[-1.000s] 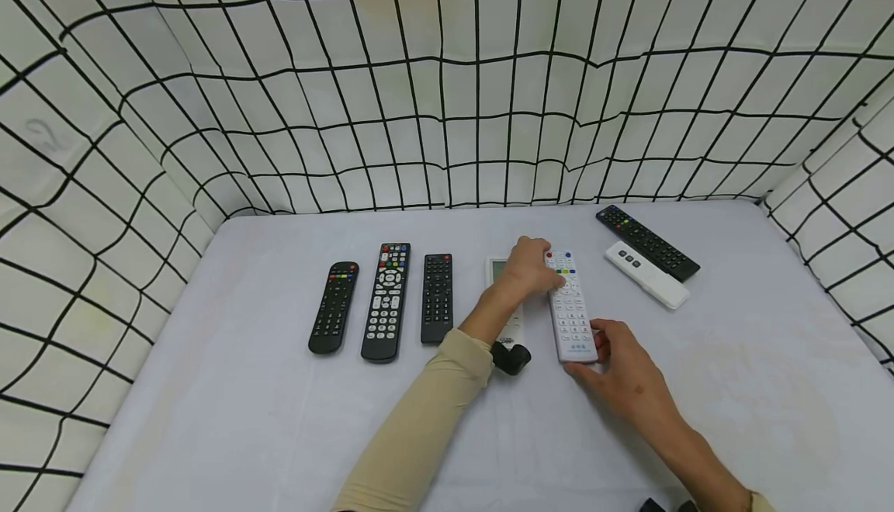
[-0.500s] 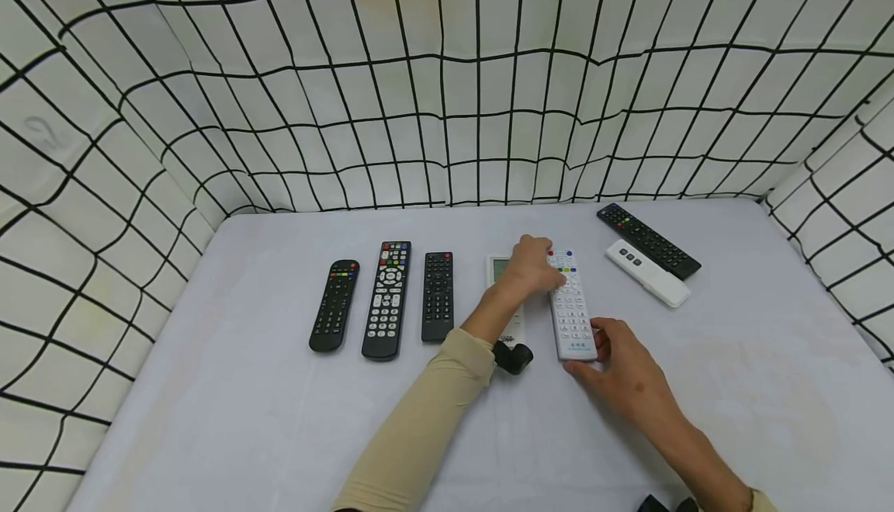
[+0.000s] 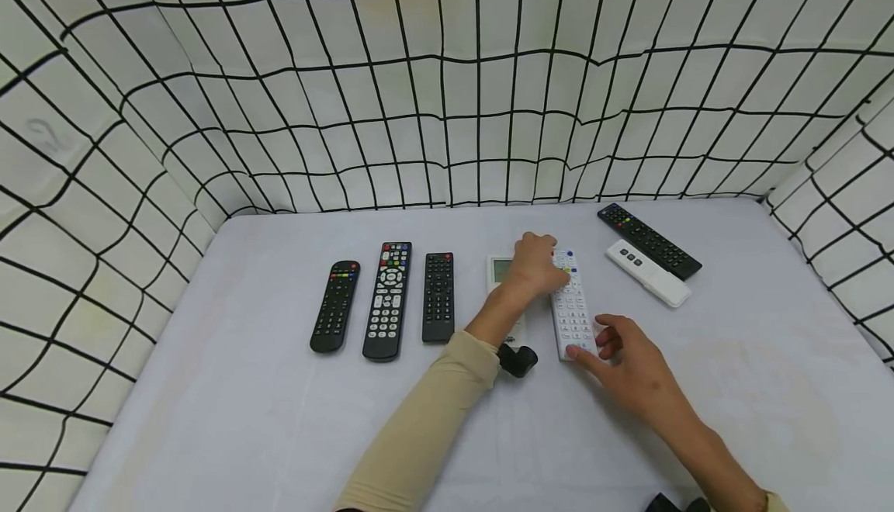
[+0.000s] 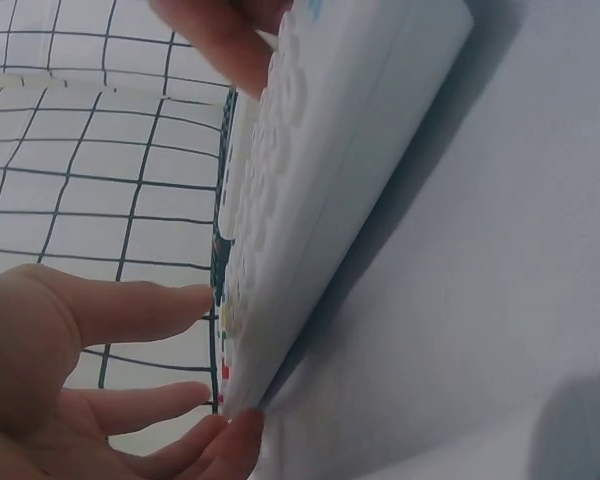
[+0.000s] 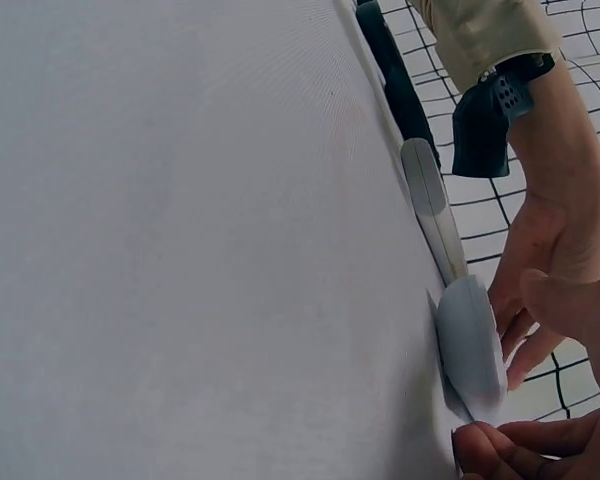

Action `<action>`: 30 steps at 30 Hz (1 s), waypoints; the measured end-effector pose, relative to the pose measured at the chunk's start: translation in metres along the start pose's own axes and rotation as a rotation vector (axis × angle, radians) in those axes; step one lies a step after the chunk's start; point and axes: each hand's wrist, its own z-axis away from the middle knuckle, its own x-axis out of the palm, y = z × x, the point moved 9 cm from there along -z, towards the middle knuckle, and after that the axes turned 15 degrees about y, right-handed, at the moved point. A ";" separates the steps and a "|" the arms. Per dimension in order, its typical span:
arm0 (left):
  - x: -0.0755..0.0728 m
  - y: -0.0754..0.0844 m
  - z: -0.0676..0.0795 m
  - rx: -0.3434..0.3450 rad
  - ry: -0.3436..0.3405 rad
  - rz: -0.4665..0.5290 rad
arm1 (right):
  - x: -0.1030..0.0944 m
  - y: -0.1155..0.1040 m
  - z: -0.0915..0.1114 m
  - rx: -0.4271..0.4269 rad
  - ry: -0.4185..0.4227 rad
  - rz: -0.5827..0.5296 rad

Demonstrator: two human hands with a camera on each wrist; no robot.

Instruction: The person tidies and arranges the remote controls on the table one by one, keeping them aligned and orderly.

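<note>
In the head view a white remote control with many buttons lies nearly lengthwise on the white cloth. At its far end is my left hand, thumb over the upper buttons and fingers near the top edge; in the left wrist view these fingers are spread and fairly straight. My right hand is around the near end, thumb over the lower corner, fingers loosely bent beside the right edge. In the right wrist view its thumb and fingers stand apart from the remote. A white remote with a screen is partly hidden beneath the left forearm.
Three black remotes, the leftmost, the middle one and a shorter one, lie left. A black remote and a small white remote lie slanted at right. Black netting encloses the back and sides.
My left hand has shifted slightly right over the remote's far end. The right thumb has risen from the near edge to over the remote's corner, and the right fingers have drawn slightly away.
</note>
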 end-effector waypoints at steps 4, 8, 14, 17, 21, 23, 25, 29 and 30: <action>-0.004 0.009 0.001 0.009 0.069 0.018 | -0.010 0.008 -0.003 0.005 0.044 -0.031; -0.004 0.018 0.004 0.012 0.091 0.053 | -0.019 0.015 -0.006 -0.003 0.074 -0.018; 0.002 0.029 0.006 0.035 0.077 0.093 | -0.031 0.024 -0.011 -0.031 0.132 0.003; 0.006 0.033 0.005 0.041 0.083 0.132 | -0.037 0.027 -0.014 -0.053 0.172 0.004; 0.012 0.037 0.003 0.031 0.082 0.197 | -0.046 0.033 -0.017 -0.066 0.218 0.016; 0.015 0.038 0.002 0.026 0.074 0.209 | -0.050 0.036 -0.018 -0.070 0.234 0.027; 0.018 0.039 0.003 0.020 0.068 0.216 | -0.054 0.038 -0.020 -0.077 0.247 0.031; 0.021 0.041 0.003 0.018 0.069 0.196 | -0.061 0.040 -0.025 -0.095 0.280 0.027; 0.022 0.042 0.003 0.021 0.068 0.193 | -0.064 0.040 -0.026 -0.096 0.291 0.026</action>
